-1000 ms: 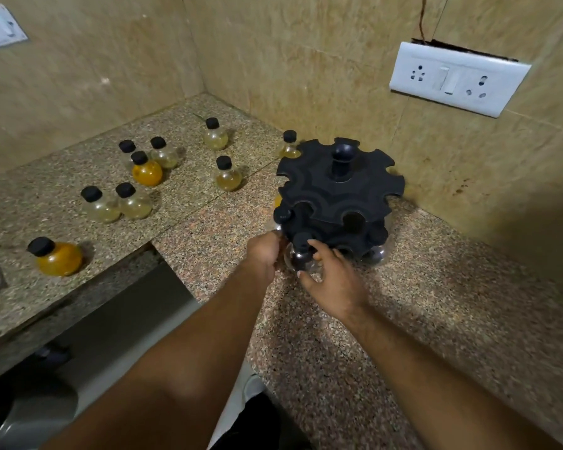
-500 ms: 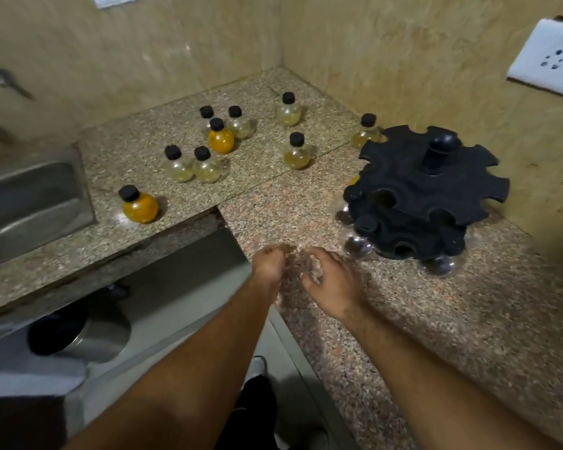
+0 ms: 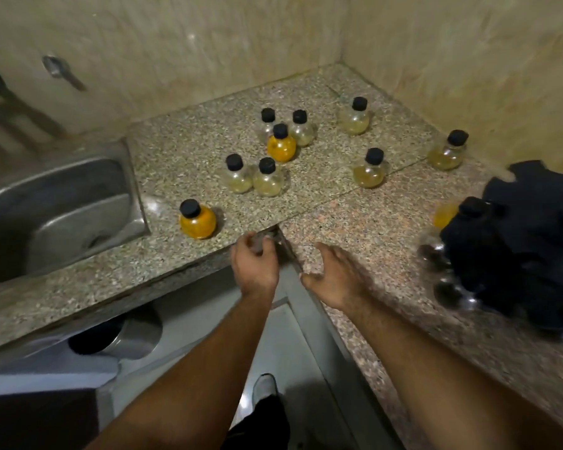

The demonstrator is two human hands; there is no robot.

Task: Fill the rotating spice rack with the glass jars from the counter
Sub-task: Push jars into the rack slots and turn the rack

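Currently my left hand [image 3: 255, 267] hovers at the speckled granite bench [image 3: 189, 151] edge, fingers curled, gripping nothing I can make out. My right hand [image 3: 335, 274] is spread open, empty. Nine black-capped round glass jars [image 3: 267, 178] stand on the bench; black plastic rotating spice rack [image 3: 527, 254] sits far right.

You've got a steel sink [image 3: 56, 203] at 9 o'clock, set into the speckled bench [image 3: 189, 147]; a tap [image 3: 0, 89] behind it; a round metal bin [image 3: 124, 332] below at 7.
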